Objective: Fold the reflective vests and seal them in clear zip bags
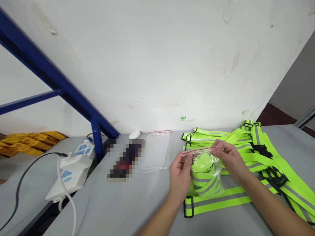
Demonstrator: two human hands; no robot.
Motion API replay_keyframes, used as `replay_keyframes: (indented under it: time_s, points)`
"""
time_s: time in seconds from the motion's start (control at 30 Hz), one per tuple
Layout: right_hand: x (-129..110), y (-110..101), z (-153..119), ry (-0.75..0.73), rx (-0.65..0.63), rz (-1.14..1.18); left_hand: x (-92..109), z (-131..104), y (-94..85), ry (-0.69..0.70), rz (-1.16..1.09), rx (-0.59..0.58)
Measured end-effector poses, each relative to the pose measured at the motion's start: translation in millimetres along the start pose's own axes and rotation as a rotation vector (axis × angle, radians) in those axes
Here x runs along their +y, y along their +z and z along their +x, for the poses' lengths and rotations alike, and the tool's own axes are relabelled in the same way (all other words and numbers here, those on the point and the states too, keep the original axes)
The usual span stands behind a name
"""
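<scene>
**One bag loaded, both hands on its red seam, loose straps alongside**

From my end: the left hand (180, 175) has thumb and fingers pinched together on the left end of the red seam (201, 150); the right hand (231, 159) pinches the right end. Between them is the filled bag (208, 178), transparent, with a coiled lime strap inside, grey stripe showing. It's over the right-hand part of the surface, in front of the loose straps. Can't tell if its base touches down.

Progress, my read: coiling and loading look done for this one. Whether the seam is fully pressed, I can't tell. Outside the bag: several loose straps (221, 200), spread from beside the hands toward the far right corner, with black buckles (262, 150) and sliders. Flat bags (157, 150) lie at the far edge, left of the hands, no strap visible in them. Exact counts not readable.

Surface: grey tabletop (110, 209), far edge along a white wall (159, 65). Near the far left corner, a white oval object (135, 134) and a pixelated item (126, 162), unidentifiable. Just past the left edge, white power strips (71, 177) with cables.

Room: wall is scuffed, small green marks low down. Blue metal frame (73, 95) slants across the left; yellow-orange bundle (31, 142) beyond it. Dark red floor (278, 114) shows past the far right corner.
</scene>
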State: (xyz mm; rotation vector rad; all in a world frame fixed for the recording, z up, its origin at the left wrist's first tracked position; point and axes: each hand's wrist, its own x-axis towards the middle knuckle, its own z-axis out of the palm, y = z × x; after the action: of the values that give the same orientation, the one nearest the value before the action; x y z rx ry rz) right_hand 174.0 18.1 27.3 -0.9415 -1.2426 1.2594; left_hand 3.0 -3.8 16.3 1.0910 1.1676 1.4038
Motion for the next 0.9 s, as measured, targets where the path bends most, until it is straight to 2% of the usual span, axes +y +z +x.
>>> replay_keyframes:
  time_s: [0.2,0.5,0.63,0.83,0.9]
  points:
    - [-7,2,-1,0.054,-0.041,-0.126,7,-3,1.1,0.032,0.0,0.007]
    - [-15,6,-5,-0.053,-0.014,-0.199,3,-4,-0.7,0.085,0.062,0.011]
    - [-16,6,-6,-0.039,-0.034,-0.268,5,-7,-1.0,0.111,0.079,-0.028]
    - [-17,10,-10,-0.092,-0.041,-0.197,6,-11,-0.7,0.149,0.047,-0.117]
    - [-16,11,-10,-0.088,-0.047,-0.211,6,-10,-0.6,0.121,0.0,-0.152]
